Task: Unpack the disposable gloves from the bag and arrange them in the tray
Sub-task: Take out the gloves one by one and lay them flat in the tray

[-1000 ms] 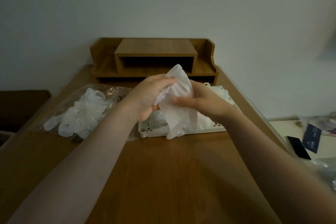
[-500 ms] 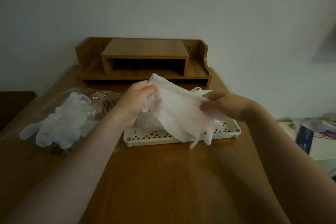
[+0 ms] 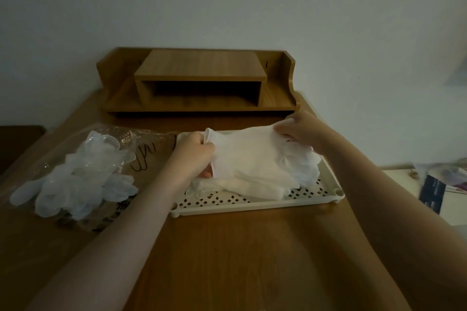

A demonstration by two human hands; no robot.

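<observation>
Glove [image 3: 255, 156] lowered onto tray [image 3: 252, 206]; both hands still gripping

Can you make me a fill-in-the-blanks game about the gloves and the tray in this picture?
1. Both hands hold one white glove over the ____.
2. The bag of gloves lies to the ____ of the tray.
3. The tray's bottom is full of little ____.
4. The left hand and right hand each ____ an end of the glove.

Missing words: tray; left; holes; grip
</observation>
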